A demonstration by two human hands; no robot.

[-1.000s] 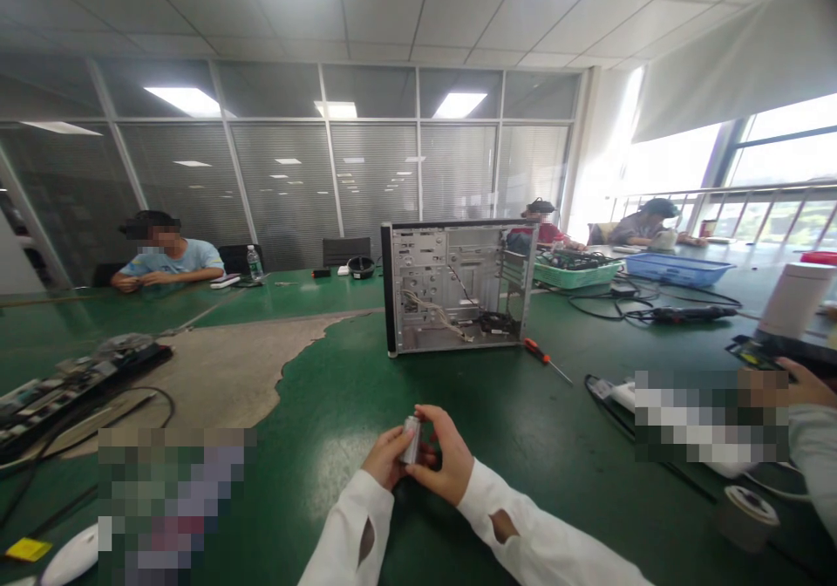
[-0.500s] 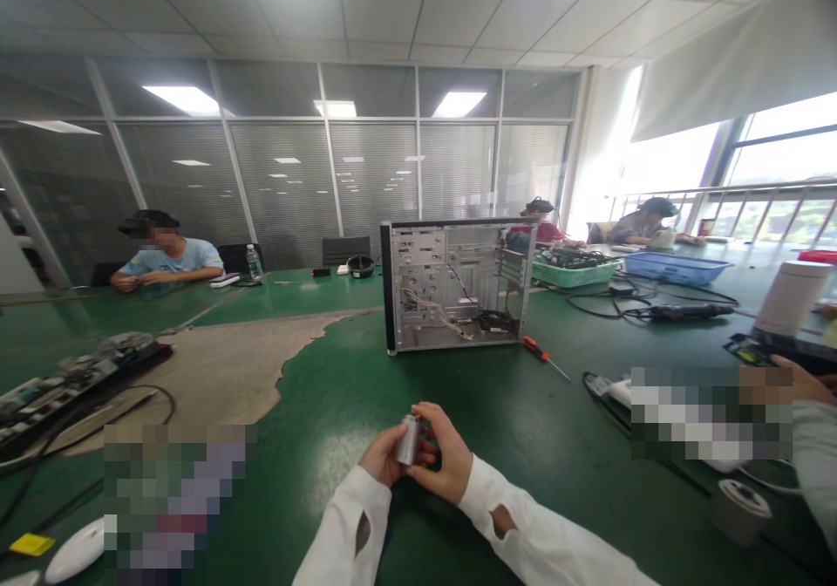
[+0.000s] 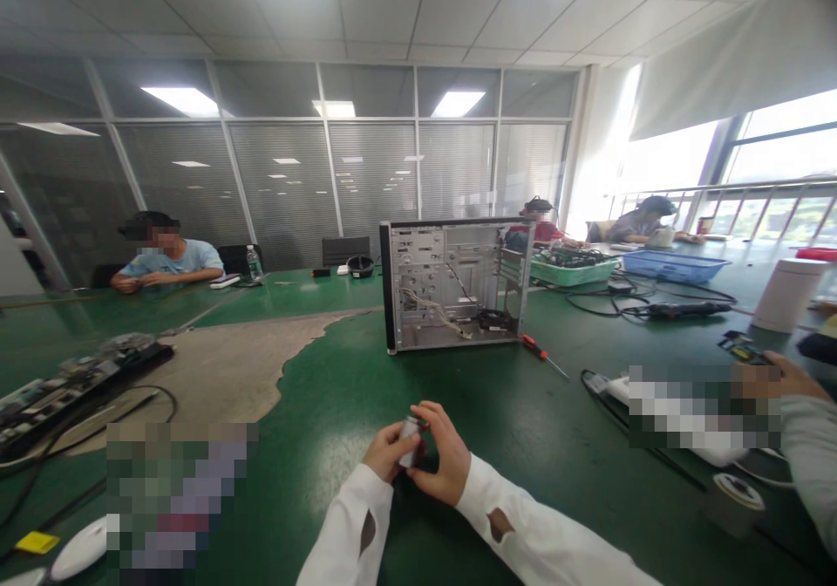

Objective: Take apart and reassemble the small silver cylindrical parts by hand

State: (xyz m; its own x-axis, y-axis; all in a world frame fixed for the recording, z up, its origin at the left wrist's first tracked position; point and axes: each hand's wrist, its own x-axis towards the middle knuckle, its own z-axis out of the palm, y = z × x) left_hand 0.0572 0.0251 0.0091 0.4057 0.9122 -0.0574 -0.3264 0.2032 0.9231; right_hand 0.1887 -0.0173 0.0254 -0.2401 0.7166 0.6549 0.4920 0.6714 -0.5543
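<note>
A small silvery cylinder [image 3: 409,448] is held upright between both hands, low in the middle of the view. My left hand [image 3: 385,452] grips its left side, the thumb lying across its front. The fingers of my right hand [image 3: 447,457] curl round its top and right side, with the thumb near its lower end. Beyond the hands stands an open computer case [image 3: 458,285], its bare metal inside showing cables and a dark fan-like part. A screwdriver [image 3: 534,348] with an orange and black handle lies by the case's lower right corner.
At right, a co-worker's hand [image 3: 798,377] holds a dark part above a white power strip [image 3: 712,446]. A tape roll [image 3: 738,494] is below. Green [image 3: 568,272] and blue baskets [image 3: 677,265] stand behind. Circuit boards [image 3: 85,381] and a white mouse [image 3: 84,547] lie left.
My left thumb has shifted across the front of the cylinder, while my right hand has barely moved. The co-worker's hand at the right has moved slightly left.
</note>
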